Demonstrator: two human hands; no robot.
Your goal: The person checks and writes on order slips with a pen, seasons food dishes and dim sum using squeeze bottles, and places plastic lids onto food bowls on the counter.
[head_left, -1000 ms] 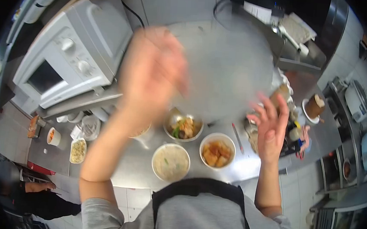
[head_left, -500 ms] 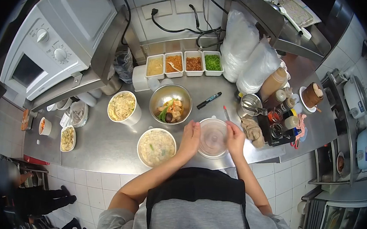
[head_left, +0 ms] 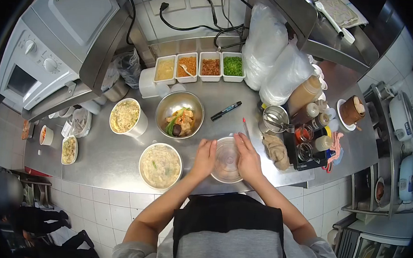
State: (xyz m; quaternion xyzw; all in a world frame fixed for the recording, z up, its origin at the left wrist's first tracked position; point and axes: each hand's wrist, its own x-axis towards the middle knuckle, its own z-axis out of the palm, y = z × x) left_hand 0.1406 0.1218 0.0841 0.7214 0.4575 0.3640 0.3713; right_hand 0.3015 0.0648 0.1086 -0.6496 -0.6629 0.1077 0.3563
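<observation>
A round bowl under a translucent lid [head_left: 227,160] sits near the counter's front edge. My left hand [head_left: 205,157] touches its left rim, fingers extended. At the right rim, my right hand [head_left: 247,156] lies with extended fingers partly over the lid. Left of them is another lidded bowl [head_left: 161,166] of pale food with green bits. Behind it stands a steel bowl [head_left: 179,114] holding meat, green vegetable and a dark mushroom. A tall white tub [head_left: 128,118] of yellowish food is further left. Beyond my hands lie a black marker [head_left: 226,111] and a red-tipped pen [head_left: 246,127].
Several white trays of toppings [head_left: 211,67] line the back wall beside plastic bags [head_left: 265,47]. Sauce bottles [head_left: 306,112], a steel cup [head_left: 275,119] and a brown cloth [head_left: 275,152] stand right. A microwave [head_left: 39,59] is upper left. People in dark clothes [head_left: 37,220] show lower left.
A second ago my hands were raised and blurred, with a pale blur over the counter. They came down to the lidded bowl, and my right hand has since moved further over the lid.
</observation>
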